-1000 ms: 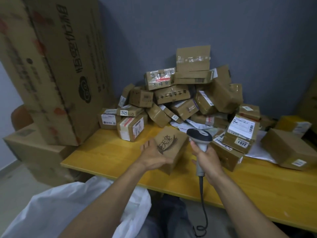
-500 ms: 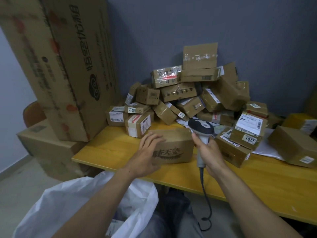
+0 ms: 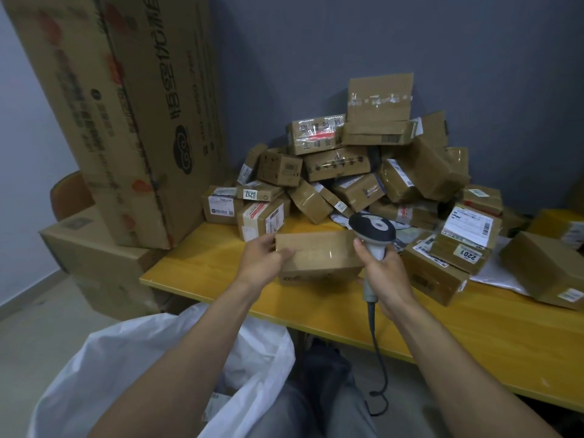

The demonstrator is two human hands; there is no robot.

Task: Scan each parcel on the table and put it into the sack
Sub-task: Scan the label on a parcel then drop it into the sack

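With left hand (image 3: 262,263) gripping parcel (image 3: 319,257) mid-frame, right hand (image 3: 384,273) clasping scanner (image 3: 373,229): rotate parcel to expose barcode, aim, then trigger.

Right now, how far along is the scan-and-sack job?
Early. Done: little to show; the sack holds something labelled, barely visible. In hand: the left hand holds one box, and the right hand grips the scanner beside it. Left: a big pile of parcels on the table.
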